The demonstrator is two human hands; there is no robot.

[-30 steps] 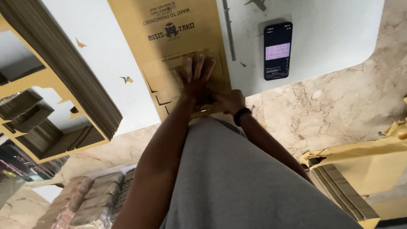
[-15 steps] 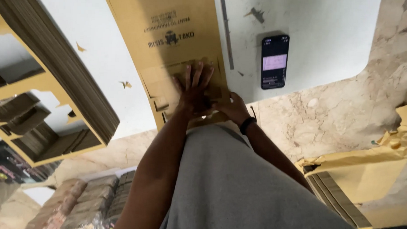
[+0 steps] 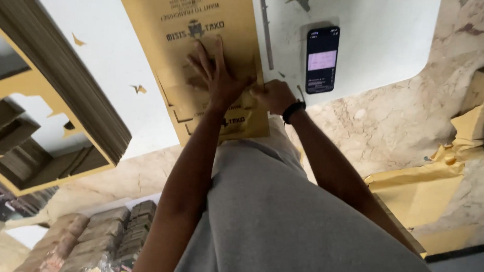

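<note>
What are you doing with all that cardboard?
A person presses the left hand flat, fingers spread, on a yellow cardboard sheet lying on a white table. The right hand, fist closed, pinches the sheet's edge. A phone lies beside it, and a tall stack of sheets sits to the left.

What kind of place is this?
Probably a packing workshop where cardboard boxes get folded. A tall stack of flat yellow-brown box sheets sits on the white table, and both hands press one flat cardboard sheet.

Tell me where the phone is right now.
In the head view, the phone lies face up on the white table, right of the flat cardboard sheet and just above the right hand.
</note>
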